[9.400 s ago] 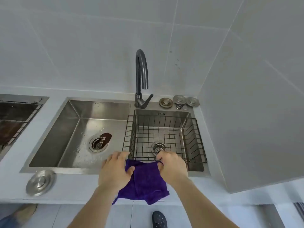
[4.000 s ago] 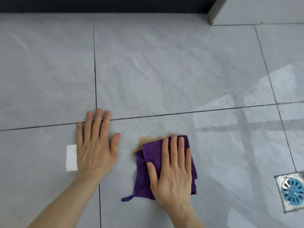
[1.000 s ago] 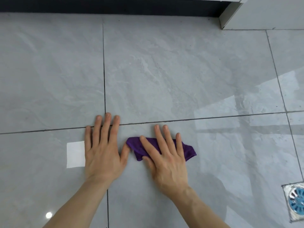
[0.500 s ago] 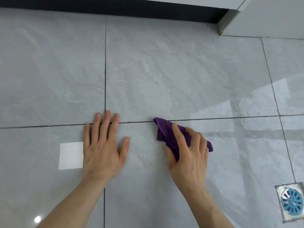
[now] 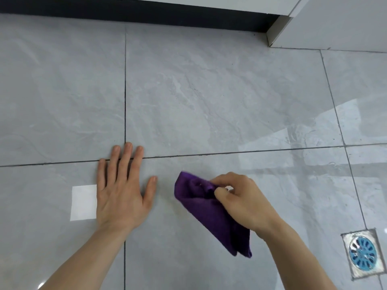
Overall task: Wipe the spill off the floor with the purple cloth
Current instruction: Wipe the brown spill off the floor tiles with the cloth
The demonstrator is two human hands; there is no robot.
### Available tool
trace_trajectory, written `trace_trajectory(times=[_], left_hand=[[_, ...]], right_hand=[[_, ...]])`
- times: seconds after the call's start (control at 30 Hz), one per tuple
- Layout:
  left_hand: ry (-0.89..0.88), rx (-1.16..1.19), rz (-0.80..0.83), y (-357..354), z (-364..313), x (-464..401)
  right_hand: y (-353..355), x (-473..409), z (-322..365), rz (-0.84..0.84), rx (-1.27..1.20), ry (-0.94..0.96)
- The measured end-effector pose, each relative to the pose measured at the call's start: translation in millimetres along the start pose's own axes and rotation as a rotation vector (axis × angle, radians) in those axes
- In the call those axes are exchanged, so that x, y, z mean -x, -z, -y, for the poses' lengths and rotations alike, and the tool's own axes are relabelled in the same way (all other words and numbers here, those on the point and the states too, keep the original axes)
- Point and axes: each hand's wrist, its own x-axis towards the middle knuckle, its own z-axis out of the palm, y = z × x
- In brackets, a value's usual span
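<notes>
The purple cloth (image 5: pixel 211 214) is bunched and pinched at its top edge by my right hand (image 5: pixel 243 201), fingers curled closed around it, and it hangs down from the grip just over the grey floor tiles (image 5: pixel 209 101). My left hand (image 5: pixel 121 189) lies flat on the floor with fingers spread, to the left of the cloth, holding nothing. The tile between my hands shows no clear brown stain, only a faint sheen.
A square metal floor drain (image 5: pixel 363 253) with a blue grate sits at the lower right. A dark plinth (image 5: pixel 136 11) runs along the top and a pale cabinet corner (image 5: pixel 278 30) stands at the upper right. A bright white reflection patch (image 5: pixel 83 203) lies beside my left hand.
My right hand went from pressing the cloth flat on the tile to gripping it and lifting it off the floor, toward me. My left hand stayed planted.
</notes>
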Motion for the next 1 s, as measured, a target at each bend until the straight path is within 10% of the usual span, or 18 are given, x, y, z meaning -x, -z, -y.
trace_trajectory(times=[0.17,0.4,0.8,1.0], left_hand=[[-0.007,-0.004,0.007,-0.6,-4.1,-1.3],[0.000,0.000,-0.002,0.4,-5.9,5.5],[-0.012,0.025,-0.001,2.1,-10.2,3.8],[-0.013,0.019,0.003,2.1,-9.0,3.2]], right_hand=[[-25.5,5.5,-15.6,-0.697,0.219,0.232],[-91.3,13.5,-60.0,-0.495,0.470,0.362],[-31.3,-88.9,-28.3,-0.681,0.048,0.314],[-66.7,-56.5,-7.9,-0.429,0.006,0.503]])
